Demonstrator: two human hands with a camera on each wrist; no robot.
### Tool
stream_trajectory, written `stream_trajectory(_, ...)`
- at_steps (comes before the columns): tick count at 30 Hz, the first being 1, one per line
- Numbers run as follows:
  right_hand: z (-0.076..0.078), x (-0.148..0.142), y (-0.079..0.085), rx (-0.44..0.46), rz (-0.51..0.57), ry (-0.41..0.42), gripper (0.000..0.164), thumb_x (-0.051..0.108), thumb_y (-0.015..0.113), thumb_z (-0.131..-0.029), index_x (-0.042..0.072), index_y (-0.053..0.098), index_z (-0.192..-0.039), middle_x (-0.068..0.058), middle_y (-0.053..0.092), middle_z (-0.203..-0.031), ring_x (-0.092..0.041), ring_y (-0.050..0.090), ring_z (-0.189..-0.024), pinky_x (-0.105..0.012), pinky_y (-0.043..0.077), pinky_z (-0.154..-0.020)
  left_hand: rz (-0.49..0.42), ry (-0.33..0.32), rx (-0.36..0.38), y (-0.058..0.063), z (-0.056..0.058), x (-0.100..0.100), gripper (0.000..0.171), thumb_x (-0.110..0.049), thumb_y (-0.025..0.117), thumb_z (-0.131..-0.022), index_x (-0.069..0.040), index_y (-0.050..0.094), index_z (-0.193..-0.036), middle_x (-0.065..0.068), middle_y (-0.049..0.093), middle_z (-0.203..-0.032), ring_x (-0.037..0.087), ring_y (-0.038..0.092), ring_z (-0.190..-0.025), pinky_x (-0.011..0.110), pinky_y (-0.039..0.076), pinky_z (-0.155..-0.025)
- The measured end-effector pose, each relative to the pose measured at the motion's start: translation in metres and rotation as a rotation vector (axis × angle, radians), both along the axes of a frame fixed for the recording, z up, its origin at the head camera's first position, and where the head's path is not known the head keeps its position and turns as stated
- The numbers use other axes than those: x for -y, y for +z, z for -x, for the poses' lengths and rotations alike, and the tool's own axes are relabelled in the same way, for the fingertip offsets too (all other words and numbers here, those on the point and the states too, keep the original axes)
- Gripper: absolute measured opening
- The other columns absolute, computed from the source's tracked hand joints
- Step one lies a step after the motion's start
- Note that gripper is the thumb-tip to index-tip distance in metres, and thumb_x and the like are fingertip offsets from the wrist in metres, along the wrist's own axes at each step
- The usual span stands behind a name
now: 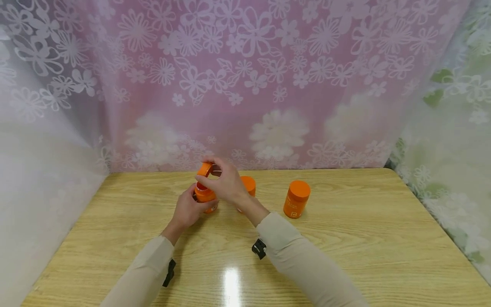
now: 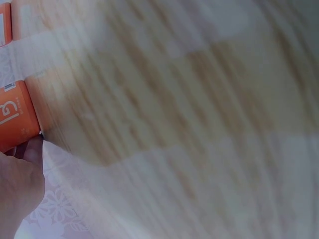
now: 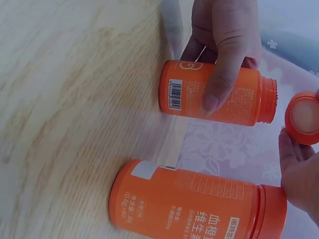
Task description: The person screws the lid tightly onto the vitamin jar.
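Observation:
An orange plastic bottle (image 1: 206, 197) stands uncapped on the table, its threaded neck bare in the right wrist view. My left hand (image 1: 188, 208) grips it around the body, thumb across the label and barcode. Just above the bottle's mouth, my right hand (image 1: 226, 181) pinches its orange screw lid (image 1: 205, 169) by the edge. The lid is tilted, and its pale inner liner (image 3: 304, 115) shows in the right wrist view, apart from the neck. A second, capped orange bottle (image 3: 184, 199) stands close by, partly hidden behind my right hand in the head view.
A third capped orange bottle (image 1: 297, 199) stands farther right on the wood-grain table (image 1: 364, 238). Behind the table's back edge hangs a pink floral curtain (image 1: 215, 85), with pale floral sheets at both sides. Black straps (image 1: 259, 248) show near both sleeves.

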State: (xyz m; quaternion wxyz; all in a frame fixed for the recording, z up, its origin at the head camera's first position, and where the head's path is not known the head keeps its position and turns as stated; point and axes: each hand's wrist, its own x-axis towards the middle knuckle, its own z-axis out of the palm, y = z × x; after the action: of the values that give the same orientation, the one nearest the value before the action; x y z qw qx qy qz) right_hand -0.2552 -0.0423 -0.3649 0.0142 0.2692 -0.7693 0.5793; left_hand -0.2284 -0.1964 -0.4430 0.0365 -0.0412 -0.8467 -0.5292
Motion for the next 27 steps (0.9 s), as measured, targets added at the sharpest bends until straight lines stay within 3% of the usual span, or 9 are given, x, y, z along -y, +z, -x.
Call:
stream_trajectory(8, -0.004, 0.0, -0.001, 0.011, -0.019, 0.038, 0.03, 0.027, 0.073, -0.086, 0.016, 0.056, -0.107, 0.005, 0.056, -0.108, -0.01, 0.058, -0.104, -0.03, 0.048, -0.091, 0.035, -0.016, -0.032, 0.001, 0.001, 0.001, 0.055, -0.027, 0.079, -0.08, -0.009, 0.053, -0.125, 0.008, 0.062, -0.112, 0.022, 0.06, -0.097, 0.039, 0.051, -0.084)
stream_trajectory(15, -0.007, 0.004, -0.006, -0.019, -0.045, 0.009, 0.024, 0.023, 0.073, -0.086, 0.014, 0.052, -0.093, 0.005, 0.053, -0.11, -0.01, 0.055, -0.103, -0.027, 0.047, -0.09, 0.056, 0.004, -0.017, -0.001, 0.0, 0.001, 0.052, -0.026, 0.08, -0.079, -0.009, 0.053, -0.121, 0.008, 0.061, -0.11, 0.022, 0.059, -0.094, 0.036, 0.051, -0.08)
stream_trajectory(27, -0.011, 0.007, -0.017, -0.085, -0.147, -0.056, 0.026, 0.026, 0.072, -0.086, 0.016, 0.048, -0.088, 0.005, 0.049, -0.106, -0.01, 0.049, -0.099, -0.024, 0.045, -0.089, 0.093, 0.026, -0.006, -0.001, 0.0, 0.001, 0.05, -0.025, 0.079, -0.08, -0.004, 0.054, -0.118, 0.009, 0.062, -0.111, 0.023, 0.058, -0.093, 0.037, 0.052, -0.081)
